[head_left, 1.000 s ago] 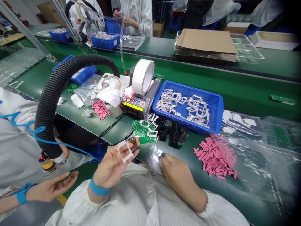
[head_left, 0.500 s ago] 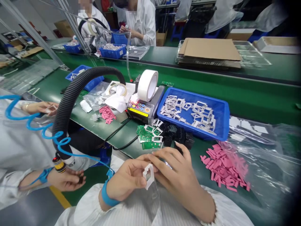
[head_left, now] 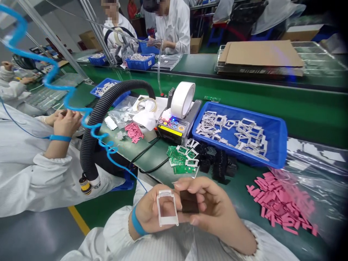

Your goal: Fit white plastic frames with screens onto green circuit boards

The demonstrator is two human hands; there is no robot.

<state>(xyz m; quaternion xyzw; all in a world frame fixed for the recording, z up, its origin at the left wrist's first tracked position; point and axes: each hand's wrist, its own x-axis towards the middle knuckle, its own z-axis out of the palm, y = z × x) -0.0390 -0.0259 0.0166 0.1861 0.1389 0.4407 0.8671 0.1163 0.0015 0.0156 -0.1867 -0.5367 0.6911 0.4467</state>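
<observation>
Head view: left hand (head_left: pixel 146 214) pinching a white frame (head_left: pixel 165 193), right hand (head_left: pixel 214 206) gripping a black pad (head_left: pixel 189 201); a loose pinch could drop either piece.

The left hand (head_left: pixel 146 214), a blue band at its wrist, holds a white plastic frame (head_left: pixel 165 208) upright. The right hand (head_left: pixel 214 206) holds a flat black rectangular piece (head_left: pixel 189 201) just beside the frame. Beyond them on the green table (head_left: pixel 241 195) lie green circuit boards (head_left: pixel 179 159), black blocks (head_left: pixel 220 165) and pink strips (head_left: pixel 280 208), near a blue tray (head_left: pixel 282 145) of white frames (head_left: pixel 231 136). A tape dispenser (head_left: pixel 176 127) stands beside the tray.
</observation>
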